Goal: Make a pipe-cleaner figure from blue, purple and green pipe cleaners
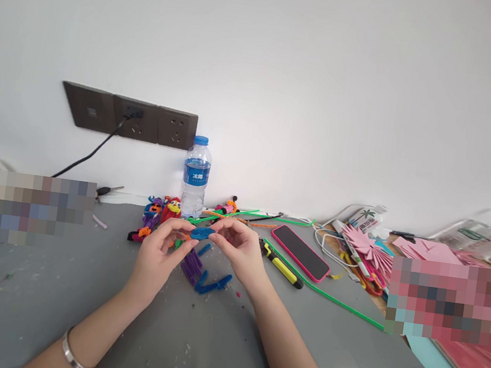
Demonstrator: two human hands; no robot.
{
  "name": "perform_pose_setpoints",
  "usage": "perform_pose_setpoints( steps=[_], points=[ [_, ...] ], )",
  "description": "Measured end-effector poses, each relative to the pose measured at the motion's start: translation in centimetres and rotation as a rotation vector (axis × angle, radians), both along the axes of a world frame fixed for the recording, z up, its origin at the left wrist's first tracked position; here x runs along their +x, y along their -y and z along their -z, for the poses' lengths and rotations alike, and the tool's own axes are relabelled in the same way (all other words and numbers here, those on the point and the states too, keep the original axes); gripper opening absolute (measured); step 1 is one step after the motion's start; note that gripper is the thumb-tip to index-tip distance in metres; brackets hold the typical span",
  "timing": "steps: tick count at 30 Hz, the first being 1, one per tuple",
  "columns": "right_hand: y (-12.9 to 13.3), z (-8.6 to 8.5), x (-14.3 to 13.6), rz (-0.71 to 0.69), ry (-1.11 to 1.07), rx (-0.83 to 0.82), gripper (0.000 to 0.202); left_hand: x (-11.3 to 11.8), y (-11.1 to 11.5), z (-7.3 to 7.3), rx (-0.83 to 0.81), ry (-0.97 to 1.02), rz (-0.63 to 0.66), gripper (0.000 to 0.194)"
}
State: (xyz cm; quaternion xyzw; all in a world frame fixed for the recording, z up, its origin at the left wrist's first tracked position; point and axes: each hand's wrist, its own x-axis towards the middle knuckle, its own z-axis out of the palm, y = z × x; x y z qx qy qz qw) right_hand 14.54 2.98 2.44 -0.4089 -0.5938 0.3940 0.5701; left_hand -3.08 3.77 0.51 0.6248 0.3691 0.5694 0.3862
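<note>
Nearest the camera, a silver bracelet [70, 359] circled the left arm [112, 323]. Before the bottle [193, 192], fingertips of the left hand [153, 256] and right hand [239, 251] pinched a blue fuzzy strip [200, 234], seemingly light, soft, bendable, best held gently at its ends.

"How was the light on my feed?"

"Bright and diffuse; I couldn't place its source. The wall [281, 122] glowed palest beyond the far edge of the surface [341, 353], and the bracelet [72, 353] toward its near edge glinted."

"And sharpness?"

"I made out print on the bottle [195, 177], but detail in the blue strip [201, 234] was too small. Past the surface's right edge, plastic packaging [468, 240] stretched and smeared; mosaic blocks [38, 211] covered patches at both sides."
</note>
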Motion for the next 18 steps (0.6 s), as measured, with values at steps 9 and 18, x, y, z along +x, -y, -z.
perform_pose_setpoints(
  steps=[9,18],
  points=[
    [0.15,0.03,-0.02,0.004,0.047,0.030,0.013,-0.38,0.22,-0.29,0.034,-0.125,-0.096,0.018],
    [0.18,-0.11,-0.13,0.028,0.065,0.027,0.017,-0.72,-0.17,0.02,0.161,-0.186,-0.110,0.012]
  ],
)
